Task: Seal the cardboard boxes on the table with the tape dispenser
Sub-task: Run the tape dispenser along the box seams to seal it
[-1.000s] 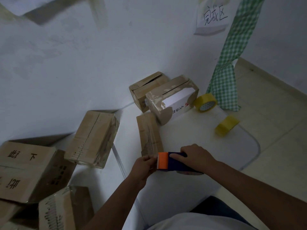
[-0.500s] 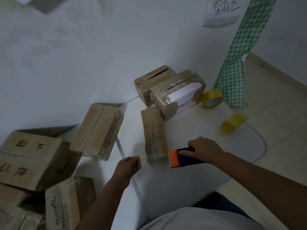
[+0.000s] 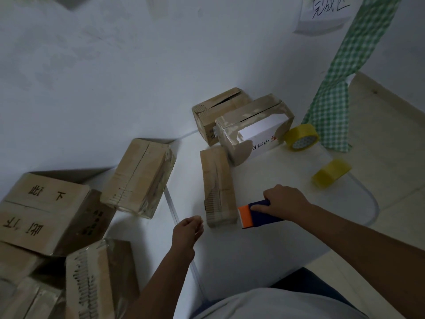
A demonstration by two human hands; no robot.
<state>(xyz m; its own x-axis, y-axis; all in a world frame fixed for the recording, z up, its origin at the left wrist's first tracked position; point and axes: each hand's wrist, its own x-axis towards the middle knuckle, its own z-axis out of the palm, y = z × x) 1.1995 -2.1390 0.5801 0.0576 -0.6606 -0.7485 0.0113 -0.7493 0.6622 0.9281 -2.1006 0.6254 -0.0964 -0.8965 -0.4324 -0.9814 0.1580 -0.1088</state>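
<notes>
While the right hand (image 3: 285, 201) curls its fingers round the blue body of the tape dispenser (image 3: 257, 214), the tool rests low on the white worktop (image 3: 264, 245) with its orange end just beside the near end of a narrow cardboard box (image 3: 217, 187). That box lies lengthwise, its long axis running away from the person, probably so that a strip can be drawn along its top in one pull. The left hand (image 3: 187, 229) hangs above the worktop just left of the same box, fingers loosely curled and holding nothing; whether it touches the surface cannot be told.

The narrow box is plain brown, with a glossy band along its top that suggests tape already laid, though the dim light leaves this uncertain. Behind it, against the wall, stand a white-sided box (image 3: 255, 127) with red print and a dark slit along its top seam, and a brown box (image 3: 218, 109) whose flaps gape slightly; both appear to need sealing. Two yellow tape rolls (image 3: 301, 139) sit well apart from the hands near the far right edge, as spare stock. To the left, a tilted box (image 3: 138, 178) leans near the wall, beyond a metal strip that looks like the edge of a neighbouring surface, and a heap of larger cartons (image 3: 43, 210) carries printed characters. A green checked cloth (image 3: 335, 107) hangs at the right.
</notes>
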